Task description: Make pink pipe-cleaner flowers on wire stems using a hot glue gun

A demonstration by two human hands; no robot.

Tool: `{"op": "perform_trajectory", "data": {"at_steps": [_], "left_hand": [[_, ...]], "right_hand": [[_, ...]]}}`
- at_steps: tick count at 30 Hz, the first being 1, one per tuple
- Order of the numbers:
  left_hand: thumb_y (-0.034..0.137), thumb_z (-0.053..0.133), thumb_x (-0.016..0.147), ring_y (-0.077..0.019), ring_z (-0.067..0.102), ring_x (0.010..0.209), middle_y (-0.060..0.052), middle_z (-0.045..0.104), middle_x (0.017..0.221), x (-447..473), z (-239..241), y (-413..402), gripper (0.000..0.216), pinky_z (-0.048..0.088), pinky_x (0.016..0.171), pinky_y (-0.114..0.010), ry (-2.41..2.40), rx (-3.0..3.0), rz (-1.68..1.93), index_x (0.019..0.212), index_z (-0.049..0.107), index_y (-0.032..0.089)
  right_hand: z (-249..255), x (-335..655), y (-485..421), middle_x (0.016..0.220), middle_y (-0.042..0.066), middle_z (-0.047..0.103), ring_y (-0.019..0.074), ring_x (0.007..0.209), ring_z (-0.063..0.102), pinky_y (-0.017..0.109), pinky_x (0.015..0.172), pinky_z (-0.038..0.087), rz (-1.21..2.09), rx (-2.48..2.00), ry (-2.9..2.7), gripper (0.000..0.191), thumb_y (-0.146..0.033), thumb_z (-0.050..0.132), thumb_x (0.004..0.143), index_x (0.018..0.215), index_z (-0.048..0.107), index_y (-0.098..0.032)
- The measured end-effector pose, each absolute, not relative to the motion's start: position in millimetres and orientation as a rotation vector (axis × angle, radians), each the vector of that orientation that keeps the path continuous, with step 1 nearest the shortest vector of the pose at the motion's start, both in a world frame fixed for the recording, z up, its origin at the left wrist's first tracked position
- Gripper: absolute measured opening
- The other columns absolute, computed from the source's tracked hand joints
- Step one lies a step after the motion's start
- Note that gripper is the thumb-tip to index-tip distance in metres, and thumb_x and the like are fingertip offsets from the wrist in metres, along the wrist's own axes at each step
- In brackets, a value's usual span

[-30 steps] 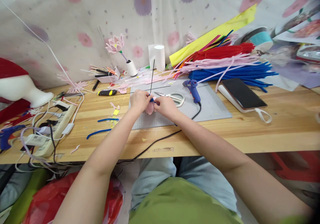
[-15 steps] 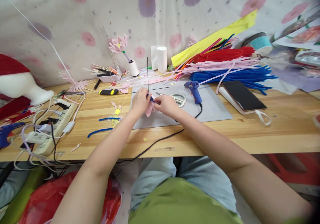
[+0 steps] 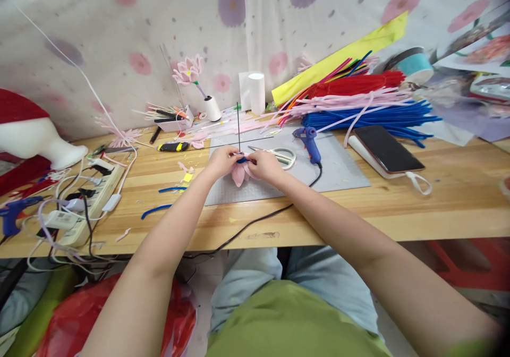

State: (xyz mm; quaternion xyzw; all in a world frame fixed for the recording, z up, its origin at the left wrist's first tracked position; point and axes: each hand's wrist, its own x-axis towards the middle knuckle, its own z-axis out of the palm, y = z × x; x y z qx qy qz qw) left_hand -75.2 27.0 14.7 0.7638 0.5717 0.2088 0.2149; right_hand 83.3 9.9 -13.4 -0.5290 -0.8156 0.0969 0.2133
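Upside down between my hands is a pink pipe-cleaner flower [image 3: 239, 176], its petals pointing toward me. A thin dark stem wire [image 3: 238, 122] stands up from its base, and a blue pipe cleaner [image 3: 241, 159] is wrapped around that base. My left hand [image 3: 223, 161] is closed, pinching the flower's base from the left. From the right, my right hand [image 3: 263, 164] is closed with its fingertips at the blue pipe cleaner. The fingers partly hide the grip. Just beyond the right hand lie scissors [image 3: 286, 158] on a grey cutting mat [image 3: 255, 191].
A blue glue gun [image 3: 309, 143] rests on the mat, its black cord running to the front. Pipe-cleaner bundles [image 3: 366, 118] and a phone [image 3: 388, 149] lie at right. Left are a utility knife [image 3: 172, 147], blue pipe-cleaner pieces [image 3: 157, 210] and a power strip [image 3: 95, 203].
My hands have lowered slightly and the left has turned flatter. The flower has come down with them, showing more petals and the blue band. Its stem wire has shifted slightly right.
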Motion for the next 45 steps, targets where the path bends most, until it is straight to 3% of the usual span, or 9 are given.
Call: {"op": "perform_trajectory", "data": {"at_steps": [4, 10, 19, 25, 32, 39, 45], "left_hand": [[0.032, 0.052, 0.079, -0.0190, 0.057, 0.090, -0.005, 0.067, 0.090, -67, 18, 21, 0.018, 0.041, 0.079, -0.030, 1.784, 2.277, 0.560, 0.079, 0.065, 0.019], [0.026, 0.044, 0.085, -0.0185, 0.055, 0.091, -0.007, 0.063, 0.095, -58, 14, 13, 0.015, 0.040, 0.078, -0.030, 1.870, 2.249, 0.532, 0.087, 0.057, 0.019], [0.031, 0.043, 0.086, -0.0216, 0.055, 0.092, -0.008, 0.060, 0.095, -54, 9, 12, 0.017, 0.038, 0.079, -0.032, 2.067, 2.301, 0.631, 0.087, 0.055, 0.019], [0.032, 0.044, 0.086, -0.0222, 0.056, 0.093, -0.010, 0.061, 0.099, -44, 6, 6, 0.019, 0.039, 0.078, -0.032, 2.217, 2.133, 0.668, 0.088, 0.056, 0.018], [0.029, 0.052, 0.079, -0.0155, 0.059, 0.079, -0.006, 0.064, 0.102, -72, 12, 21, 0.028, 0.043, 0.076, -0.029, 1.692, 2.157, 0.605, 0.103, 0.061, 0.018], [0.026, 0.058, 0.072, -0.0176, 0.059, 0.081, -0.003, 0.067, 0.078, -90, 16, 33, 0.011, 0.043, 0.076, -0.029, 1.466, 2.266, 0.582, 0.071, 0.065, 0.017], [0.020, 0.052, 0.077, -0.0150, 0.056, 0.082, -0.005, 0.065, 0.089, -78, 2, 25, 0.006, 0.043, 0.077, -0.028, 1.482, 2.246, 0.846, 0.080, 0.057, 0.017]], "right_hand": [[-12, 88, 5, 0.088, 0.009, 0.067, 0.0186, 0.081, 0.059, 0.026, 0.068, 0.035, 0.271, -1.462, -2.276, 0.030, -0.024, 0.043, 0.081, 0.093, 0.069, -0.017], [-5, 93, 1, 0.090, 0.010, 0.068, 0.0192, 0.084, 0.060, 0.026, 0.069, 0.036, 0.271, -1.425, -2.330, 0.028, -0.027, 0.046, 0.081, 0.090, 0.071, -0.016], [6, 83, -8, 0.075, 0.005, 0.069, 0.0145, 0.068, 0.058, 0.024, 0.059, 0.031, 0.487, -1.508, -2.127, 0.026, -0.029, 0.048, 0.077, 0.081, 0.072, -0.018], [-3, 75, -12, 0.077, 0.006, 0.069, 0.0147, 0.067, 0.056, 0.026, 0.057, 0.028, 0.412, -1.510, -2.158, 0.024, -0.022, 0.046, 0.076, 0.075, 0.070, -0.017], [-11, 77, -10, 0.076, 0.006, 0.068, 0.0147, 0.066, 0.054, 0.026, 0.057, 0.027, 0.398, -1.483, -2.172, 0.025, -0.022, 0.046, 0.076, 0.077, 0.070, -0.016], [-12, 77, -9, 0.073, 0.005, 0.067, 0.0135, 0.064, 0.052, 0.025, 0.056, 0.025, 0.432, -1.426, -2.146, 0.023, -0.021, 0.047, 0.074, 0.075, 0.069, -0.017], [-5, 81, -9, 0.072, 0.004, 0.066, 0.0139, 0.064, 0.054, 0.025, 0.056, 0.025, 0.428, -1.488, -2.105, 0.022, -0.022, 0.046, 0.075, 0.072, 0.067, -0.018]]}}
